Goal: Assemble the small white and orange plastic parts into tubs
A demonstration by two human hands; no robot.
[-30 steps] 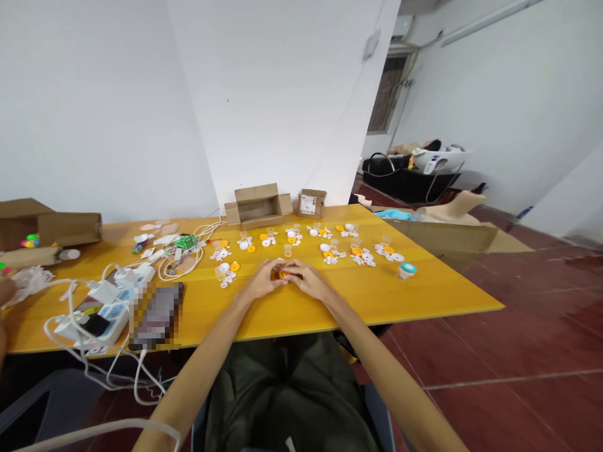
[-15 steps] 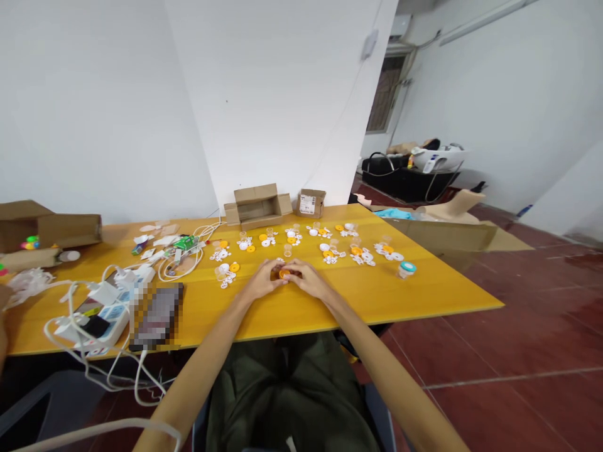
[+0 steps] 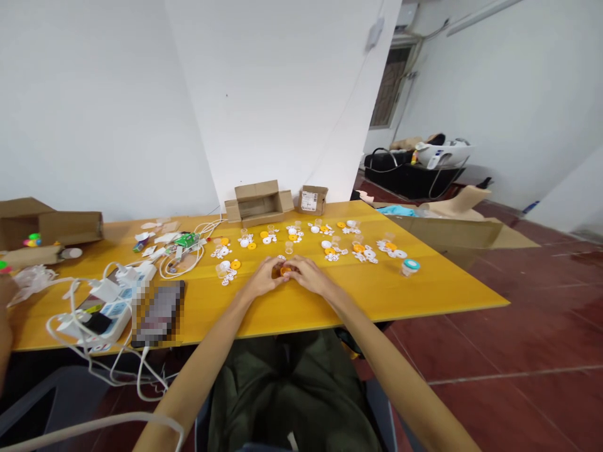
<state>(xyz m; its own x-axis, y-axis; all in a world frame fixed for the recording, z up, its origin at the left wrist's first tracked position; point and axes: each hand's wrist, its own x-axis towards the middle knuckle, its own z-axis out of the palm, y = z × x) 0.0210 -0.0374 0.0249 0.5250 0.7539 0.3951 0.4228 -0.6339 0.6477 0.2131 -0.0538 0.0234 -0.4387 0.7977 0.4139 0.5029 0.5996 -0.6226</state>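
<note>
My left hand (image 3: 264, 277) and my right hand (image 3: 305, 274) meet over the near middle of the table, fingers curled around a small orange round plastic piece (image 3: 285, 270). Fingers cover much of it, so its exact kind is unclear. Just behind the hands stands a clear plastic cup (image 3: 289, 247). Groups of white discs, orange rings and clear cups lie in an arc beyond, such as an orange ring (image 3: 235, 265) on the left and white pieces (image 3: 332, 257) on the right. A clear jar with a teal lid (image 3: 409, 267) stands apart at the right.
An open cardboard box (image 3: 259, 204) and a smaller carton (image 3: 313, 199) stand against the wall. On the left are a power strip (image 3: 123, 301) with tangled white cables, a phone (image 3: 159, 312) and a green circuit board (image 3: 187, 240). Part of another person's arm (image 3: 4, 314) shows at the far left.
The view has shifted slightly. Both hands stay together around the orange piece, with only small finger movement; the right fingers now leave it a little more visible.
</note>
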